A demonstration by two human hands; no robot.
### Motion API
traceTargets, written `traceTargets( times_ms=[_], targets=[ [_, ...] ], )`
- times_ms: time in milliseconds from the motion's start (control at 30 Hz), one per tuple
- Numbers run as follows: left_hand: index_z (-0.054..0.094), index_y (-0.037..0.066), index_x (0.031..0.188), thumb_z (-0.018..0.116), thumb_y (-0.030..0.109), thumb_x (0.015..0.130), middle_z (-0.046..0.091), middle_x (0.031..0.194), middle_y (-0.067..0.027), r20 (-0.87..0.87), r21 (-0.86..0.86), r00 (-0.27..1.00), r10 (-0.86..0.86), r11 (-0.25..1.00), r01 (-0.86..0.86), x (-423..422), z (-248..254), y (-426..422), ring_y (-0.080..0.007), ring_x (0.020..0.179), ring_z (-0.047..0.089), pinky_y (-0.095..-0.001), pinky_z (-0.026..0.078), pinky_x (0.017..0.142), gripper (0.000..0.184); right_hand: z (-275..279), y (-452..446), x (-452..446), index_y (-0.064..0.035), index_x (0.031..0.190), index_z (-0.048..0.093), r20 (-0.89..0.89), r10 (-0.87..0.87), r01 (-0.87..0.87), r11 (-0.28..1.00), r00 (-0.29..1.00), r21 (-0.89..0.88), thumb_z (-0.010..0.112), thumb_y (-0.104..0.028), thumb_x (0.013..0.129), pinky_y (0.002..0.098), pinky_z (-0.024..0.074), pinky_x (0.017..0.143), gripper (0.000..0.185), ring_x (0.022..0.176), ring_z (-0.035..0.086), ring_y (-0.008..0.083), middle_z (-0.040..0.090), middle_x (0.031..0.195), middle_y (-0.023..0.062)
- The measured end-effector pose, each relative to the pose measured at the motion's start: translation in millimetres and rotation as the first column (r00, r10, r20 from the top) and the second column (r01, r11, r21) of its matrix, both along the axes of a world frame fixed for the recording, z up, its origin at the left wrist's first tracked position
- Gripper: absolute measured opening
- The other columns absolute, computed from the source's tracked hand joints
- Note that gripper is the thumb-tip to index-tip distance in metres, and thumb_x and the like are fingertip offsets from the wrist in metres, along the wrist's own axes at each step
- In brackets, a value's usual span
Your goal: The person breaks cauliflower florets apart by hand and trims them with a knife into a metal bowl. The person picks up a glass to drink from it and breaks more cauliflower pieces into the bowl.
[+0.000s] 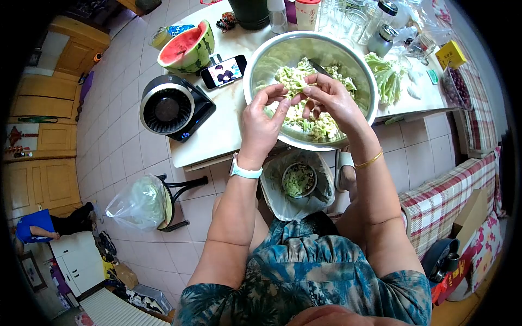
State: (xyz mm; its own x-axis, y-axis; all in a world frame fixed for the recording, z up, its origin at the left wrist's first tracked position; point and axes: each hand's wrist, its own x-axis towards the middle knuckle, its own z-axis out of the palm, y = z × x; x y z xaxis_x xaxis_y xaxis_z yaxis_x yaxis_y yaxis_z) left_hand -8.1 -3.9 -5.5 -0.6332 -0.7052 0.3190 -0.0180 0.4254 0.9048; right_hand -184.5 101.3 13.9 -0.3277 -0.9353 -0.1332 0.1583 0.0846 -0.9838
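Observation:
A wide steel basin [365,111] holds many pale green and cream cauliflower pieces [318,127]. Above it, my left hand [263,124] and my right hand [336,103] meet, thumbs and fingers closed in a pinch. Between the fingertips is a small pale green piece of cauliflower, partly hidden by the fingers. A dark blade-like thing [319,67] lies among the pieces at the basin's far side; its full shape is covered. To the basin's right lies a bunch of pale green stalks [387,79] on the table.
Left of the basin are a propped phone [224,72], a cut watermelon [187,49] and a black fan [168,108]. Jars and bottles [356,24] crowd the back. Below the table edge stands a lined bin [272,187] with scraps. A bagged cabbage [144,204] sits on a stool.

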Motion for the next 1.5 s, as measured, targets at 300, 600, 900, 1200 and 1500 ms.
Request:
traceTargets(
  times_ms=[300, 600, 900, 1200, 1500],
  targets=[
    [0.06, -0.006, 0.133, 0.072, 0.003, 0.099, 0.071, 0.116, -0.013, -0.231, 0.366, 0.969, -0.082, 0.916, 0.165, -9, -6, 0, -0.0181, 0.107, 0.07, -0.0313, 0.059, 0.095, 0.037, 4, 5, 5, 0.0042, 0.126, 0.064, -0.06, 0.078, -0.08, 0.996, 0.995, -0.029, 0.065, -0.012, 0.105, 0.0242, 0.0545, 0.063, 0.026, 0.078, 0.073, 0.0112, 0.077, 0.103, 0.0081],
    [0.069, 0.0, 0.119, 0.077, 0.006, 0.094, 0.073, 0.11, -0.0094, -0.022, 0.102, 0.996, -0.087, 0.991, 0.089, -11, 5, 6, -0.0172, 0.095, 0.072, -0.0304, 0.06, 0.081, 0.027, -4, 8, 1, 0.0036, 0.109, 0.073, -0.286, -0.038, 0.022, 0.998, 0.957, -0.059, 0.074, -0.007, 0.096, 0.0275, 0.0582, 0.065, 0.017, 0.077, 0.073, 0.0119, 0.078, 0.092, 0.0077],
    [0.072, 0.003, 0.103, 0.076, 0.013, 0.093, 0.074, 0.104, -0.0113, 0.051, -0.309, 0.999, 0.007, 0.951, 0.01, -7, 10, 6, -0.0292, 0.095, 0.072, -0.0365, 0.057, 0.084, 0.014, 2, 13, 9, -0.0006, 0.1, 0.073, -0.758, -0.22, 0.012, 0.963, 0.614, -0.27, 0.077, -0.005, 0.089, 0.0377, 0.0589, 0.07, 0.012, 0.08, 0.074, 0.0302, 0.074, 0.091, 0.0145],
    [0.071, -0.001, 0.103, 0.075, 0.013, 0.097, 0.074, 0.093, -0.0125, 0.134, -0.262, 0.99, 0.042, 0.965, -0.005, -8, 7, 10, -0.0231, 0.079, 0.072, -0.0336, 0.057, 0.074, 0.016, -6, 9, 22, -0.005, 0.088, 0.065, -0.836, -0.342, 0.02, 0.929, 0.429, -0.37, 0.074, -0.006, 0.087, 0.0442, 0.0545, 0.064, 0.009, 0.072, 0.068, 0.0356, 0.068, 0.084, 0.0138],
    [0.07, -0.002, 0.103, 0.072, 0.008, 0.1, 0.072, 0.083, -0.0042, 0.068, 0.077, 0.989, 0.131, 0.988, -0.136, -18, 3, 24, -0.0072, 0.073, 0.065, -0.0243, 0.053, 0.066, 0.01, -10, 3, 38, -0.0061, 0.087, 0.06, -0.815, -0.469, 0.109, 0.881, 0.342, -0.461, 0.073, -0.006, 0.087, 0.0457, 0.0536, 0.059, 0.014, 0.068, 0.067, 0.0351, 0.062, 0.078, 0.0129]
  ],
)
